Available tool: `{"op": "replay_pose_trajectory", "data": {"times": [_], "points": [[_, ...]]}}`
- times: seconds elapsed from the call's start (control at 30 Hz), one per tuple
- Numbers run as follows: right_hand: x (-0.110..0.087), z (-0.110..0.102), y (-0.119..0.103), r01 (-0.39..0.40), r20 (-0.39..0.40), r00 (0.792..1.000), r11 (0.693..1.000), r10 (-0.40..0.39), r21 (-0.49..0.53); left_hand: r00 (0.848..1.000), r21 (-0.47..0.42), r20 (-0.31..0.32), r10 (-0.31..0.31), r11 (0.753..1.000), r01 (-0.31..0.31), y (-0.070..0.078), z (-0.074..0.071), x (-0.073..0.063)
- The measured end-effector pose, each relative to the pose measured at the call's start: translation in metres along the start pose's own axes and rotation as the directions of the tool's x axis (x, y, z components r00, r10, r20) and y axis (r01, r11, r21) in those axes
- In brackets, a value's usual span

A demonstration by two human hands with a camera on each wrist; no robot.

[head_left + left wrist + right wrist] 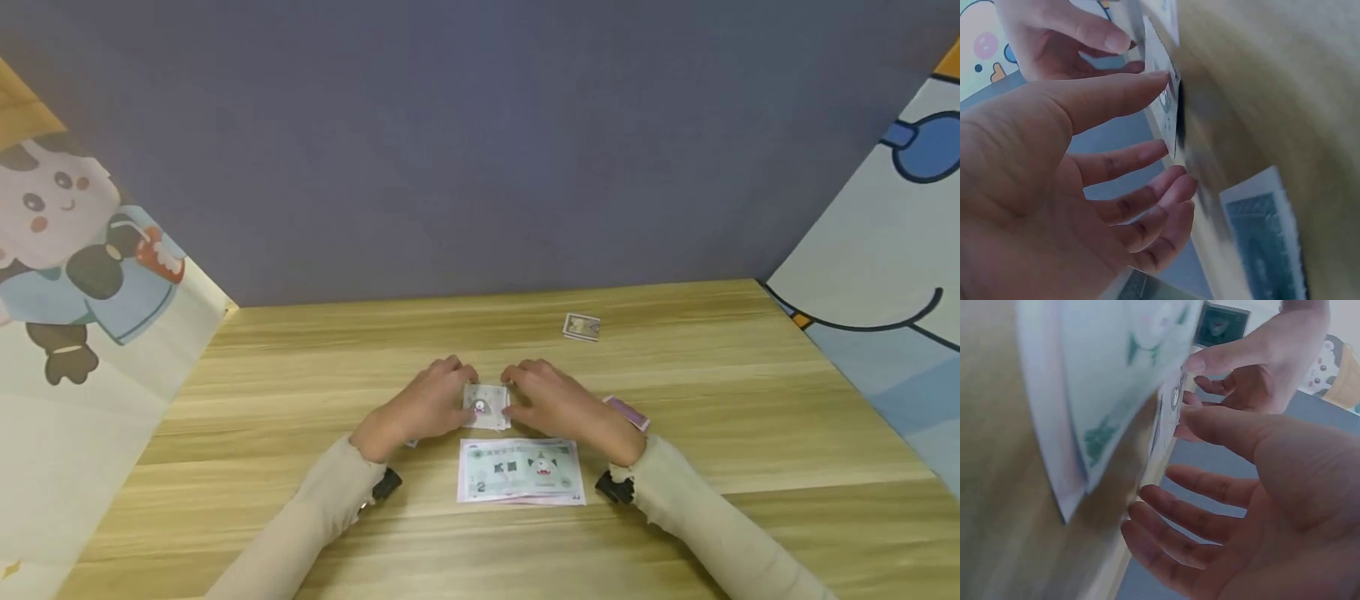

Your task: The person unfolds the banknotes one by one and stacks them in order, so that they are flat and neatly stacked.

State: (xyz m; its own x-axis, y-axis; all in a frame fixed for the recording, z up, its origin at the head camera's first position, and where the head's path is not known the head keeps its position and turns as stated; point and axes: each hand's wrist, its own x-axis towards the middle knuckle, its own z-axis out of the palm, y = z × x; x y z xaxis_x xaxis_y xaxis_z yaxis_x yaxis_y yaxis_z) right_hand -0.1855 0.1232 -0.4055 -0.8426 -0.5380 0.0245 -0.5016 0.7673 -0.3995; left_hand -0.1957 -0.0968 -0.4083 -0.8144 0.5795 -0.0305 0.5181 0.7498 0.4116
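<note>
In the head view, a small stack of nearly square paper notes (487, 406), with a cartoon figure on top, lies on the wooden table (300, 358). My left hand (423, 402) touches its left side; the left thumb (1116, 100) rests at the card's edge in the left wrist view. Facing it, my right hand (558, 403) is at the stack's right side, with the thumb (1229, 428) at its edge and the other fingers spread and loosely bent. Just nearer to me lies a pile of larger play banknotes (522, 472), the top one pale green and marked 2.
Farther back on the table is a small brownish stack of cards (581, 327). A purple note (628, 412) pokes out beside my right wrist. Partly under my left wrist is a green note (1265, 244). A grey panel (480, 150) stands behind the table, with cartoon-printed panels at both sides.
</note>
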Motion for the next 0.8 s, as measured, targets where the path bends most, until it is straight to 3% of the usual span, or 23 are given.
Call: {"op": "replay_pose_trajectory", "data": {"times": [0.3, 0.43, 0.53, 0.67, 0.8], "points": [[0.000, 0.008, 0.006, 0.047, -0.002, 0.999, 0.999, -0.047, -0.021, 0.998, -0.045, 0.031, -0.049, 0.998, 0.050, 0.007, 0.002, 0.000], [0.000, 0.007, 0.011, 0.048, 0.018, 0.999, 0.998, -0.049, 0.035, 0.999, -0.057, -0.003, -0.034, 0.998, 0.034, 0.009, 0.000, 0.001], [0.003, 0.004, 0.016, 0.055, 0.020, 0.998, 0.991, -0.058, 0.119, 0.999, -0.135, -0.051, -0.004, 0.991, -0.003, 0.007, 0.000, 0.003], [0.008, -0.002, 0.025, 0.082, 0.015, 0.996, 0.948, -0.091, 0.308, 0.995, -0.283, -0.092, 0.048, 0.956, -0.073, 0.005, -0.002, 0.006], [0.009, -0.011, 0.029, 0.078, 0.017, 0.995, 0.870, -0.099, 0.487, 0.992, -0.405, -0.097, 0.085, 0.907, -0.117, 0.003, -0.011, 0.005]]}}
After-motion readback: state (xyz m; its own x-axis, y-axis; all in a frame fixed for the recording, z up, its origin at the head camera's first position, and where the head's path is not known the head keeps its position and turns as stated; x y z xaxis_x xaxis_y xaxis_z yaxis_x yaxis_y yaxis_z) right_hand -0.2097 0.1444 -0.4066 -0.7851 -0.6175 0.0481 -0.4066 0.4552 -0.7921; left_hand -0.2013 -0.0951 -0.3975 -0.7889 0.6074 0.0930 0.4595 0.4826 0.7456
